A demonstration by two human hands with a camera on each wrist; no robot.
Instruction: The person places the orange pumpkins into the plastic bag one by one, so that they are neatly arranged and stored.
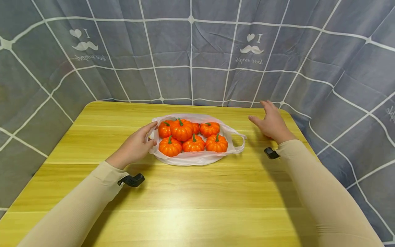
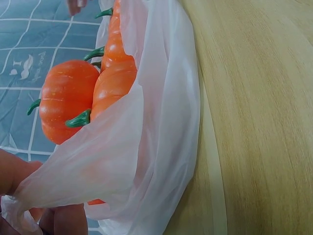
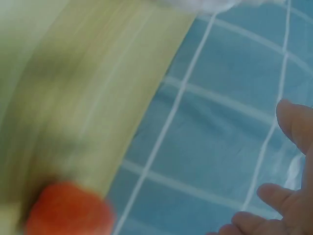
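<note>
A white plastic bag lies spread on the table with its mouth up. Several small orange pumpkins with green stems fill it. My left hand grips the bag's left end; in the left wrist view the thin plastic is bunched between thumb and fingers. Off to the right of the bag, my right hand hovers with its fingers spread and holds nothing. Below it, a blurred orange-red round thing sits on the table in the right wrist view, almost wholly hidden in the head view.
The bag's right handle loop lies on the wooden table. A grey curtain with white grid lines hangs behind the table and along both sides. Each wrist wears a black strap mount.
</note>
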